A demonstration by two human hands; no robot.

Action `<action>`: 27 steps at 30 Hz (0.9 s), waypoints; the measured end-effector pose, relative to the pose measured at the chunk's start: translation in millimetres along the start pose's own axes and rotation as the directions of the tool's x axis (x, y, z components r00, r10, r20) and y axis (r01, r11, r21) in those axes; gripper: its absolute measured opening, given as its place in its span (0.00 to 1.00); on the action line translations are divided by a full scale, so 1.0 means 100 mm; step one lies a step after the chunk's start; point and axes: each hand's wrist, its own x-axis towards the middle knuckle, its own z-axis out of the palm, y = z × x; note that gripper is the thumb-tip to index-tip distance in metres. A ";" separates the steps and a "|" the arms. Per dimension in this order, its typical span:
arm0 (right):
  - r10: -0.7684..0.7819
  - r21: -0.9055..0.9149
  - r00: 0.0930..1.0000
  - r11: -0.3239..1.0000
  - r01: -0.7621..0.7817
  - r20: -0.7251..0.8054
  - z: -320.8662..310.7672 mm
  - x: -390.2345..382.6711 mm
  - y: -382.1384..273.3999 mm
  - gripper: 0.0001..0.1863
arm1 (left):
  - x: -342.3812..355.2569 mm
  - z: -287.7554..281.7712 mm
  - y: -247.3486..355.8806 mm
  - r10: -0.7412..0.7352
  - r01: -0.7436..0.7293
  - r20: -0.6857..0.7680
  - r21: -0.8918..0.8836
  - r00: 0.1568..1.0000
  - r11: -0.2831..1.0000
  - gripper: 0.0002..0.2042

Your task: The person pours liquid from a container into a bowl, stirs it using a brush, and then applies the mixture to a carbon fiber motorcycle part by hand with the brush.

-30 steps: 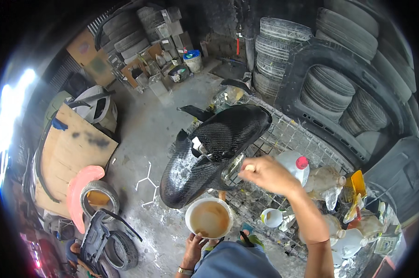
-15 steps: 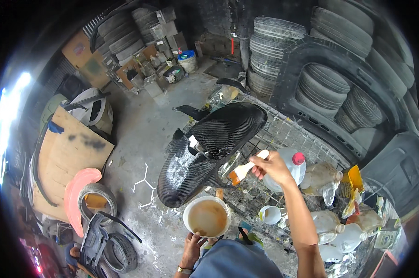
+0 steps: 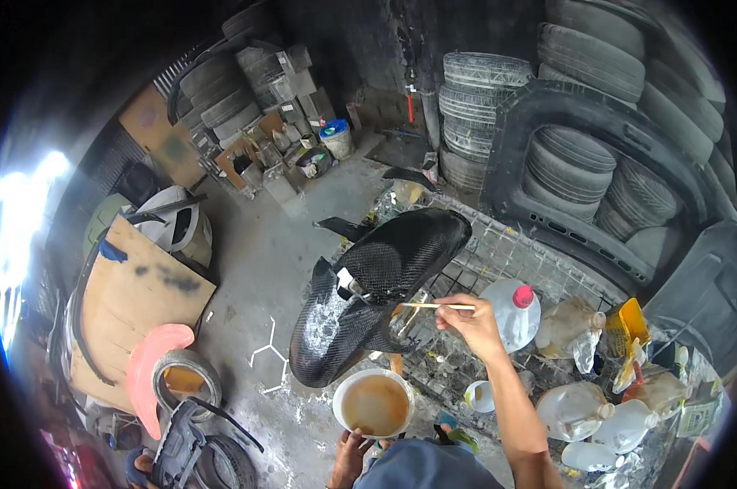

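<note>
from here i see a metal wire-grid table (image 3: 511, 261) bearing a black, curved woven-fibre shell (image 3: 381, 265), much of it glossy; i judge brushing partway, cloudy tan liquid (image 3: 375, 405) remaining in a white round tub (image 3: 337, 401). my left hand (image 3: 350, 452) grasps the tub; my right hand (image 3: 470, 324) pinches a pale-handled brush (image 3: 456, 307) at the shell's edge, contact unclear.

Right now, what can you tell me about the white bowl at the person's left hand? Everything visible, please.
The white bowl is round and open-topped, and looks like plastic. Inside is what seems a cloudy tan liquid, with browner patches toward the edges. It appears roughly upright. The left hand holds its near rim. It sits just nearer the person than the glossy black woven-looking part; whether they touch is unclear. Its underside is hidden, so I can't tell what else supports it.
</note>
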 end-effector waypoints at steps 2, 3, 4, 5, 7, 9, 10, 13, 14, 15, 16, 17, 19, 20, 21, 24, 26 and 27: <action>-0.004 0.102 0.980 0.994 0.025 -0.199 -0.01 -0.11 -0.01 0.10 | -0.01 0.02 0.01 0.009 -0.009 0.015 -0.009 1.000 1.000 0.24; -0.057 0.071 0.965 0.994 0.078 -0.256 -0.04 -0.17 0.06 0.13 | -0.05 0.04 0.04 0.018 -0.018 0.029 -0.011 0.999 1.000 0.24; -0.131 0.018 0.942 0.989 0.143 -0.309 -0.03 -0.21 0.14 0.14 | -0.05 0.04 0.05 0.027 -0.026 0.042 -0.014 0.999 1.000 0.24; -0.208 -0.038 0.910 0.977 0.208 -0.359 0.02 -0.25 0.22 0.15 | -0.03 0.01 0.03 0.021 -0.021 0.052 -0.003 0.998 1.000 0.27; -0.344 -0.203 0.862 0.936 0.286 -0.371 0.12 -0.30 0.43 0.09 | -0.03 -0.01 -0.02 0.083 -0.085 0.126 0.010 0.989 0.996 0.20; -0.396 -0.449 0.872 0.860 0.243 -0.287 0.41 -0.39 0.42 0.08 | -0.02 -0.09 -0.07 0.107 -0.112 0.169 0.019 0.980 0.994 0.18; -0.427 -0.498 0.878 0.822 0.276 -0.217 0.53 -0.48 0.34 0.09 | -0.01 -0.14 -0.09 0.112 -0.117 0.184 0.017 0.977 0.993 0.18; -0.423 -0.518 0.902 0.792 0.322 -0.086 0.52 -0.67 0.28 0.09 | 0.01 -0.16 -0.10 0.106 -0.115 0.211 0.029 0.972 0.993 0.19; -0.388 -0.511 0.920 0.801 0.311 -0.049 0.47 -0.74 0.21 0.10 | -0.01 -0.10 -0.07 0.103 -0.113 0.210 0.041 0.972 0.993 0.19; -0.346 -0.499 0.938 0.814 0.299 -0.002 0.40 -0.82 0.12 0.10 | -0.05 -0.06 -0.04 0.102 -0.113 0.196 0.049 0.975 0.992 0.19; -0.302 -0.487 0.952 0.825 0.286 0.047 0.34 -0.88 0.05 0.10 | -0.07 -0.02 0.01 0.068 -0.080 0.157 0.071 0.985 0.994 0.22; -0.266 -0.511 0.951 0.802 0.308 0.154 0.26 -0.94 -0.04 0.11 | -0.09 0.06 0.10 0.035 -0.047 0.123 0.091 0.992 0.995 0.26; -0.128 -0.545 0.934 0.782 0.302 0.333 0.20 -1.03 -0.07 0.12 | -0.12 0.19 0.20 -0.007 -0.004 0.092 0.117 0.996 0.993 0.30; -0.055 -0.561 0.909 0.771 0.301 0.412 0.19 -1.07 -0.08 0.13 | -0.13 0.24 0.23 -0.018 0.007 0.093 0.124 0.996 0.992 0.31; 0.058 -0.643 0.872 0.699 0.313 0.487 0.20 -1.10 -0.12 0.14 | -0.15 0.27 0.25 -0.029 0.017 0.093 0.131 0.995 0.991 0.32; 0.137 -0.754 0.825 0.508 0.416 0.547 0.19 -1.15 0.26 0.13 | -0.21 0.41 0.32 -0.051 0.036 0.134 0.107 0.990 0.994 0.33; 0.118 -0.742 0.857 0.567 0.357 0.502 0.15 -1.13 0.38 0.13 | -0.25 0.49 0.38 -0.056 0.042 0.139 0.096 0.989 0.994 0.35; 0.064 -0.695 0.872 0.633 0.340 0.485 0.10 -1.11 0.41 0.13 | -0.27 0.50 0.39 -0.058 0.046 0.139 0.089 0.989 0.995 0.36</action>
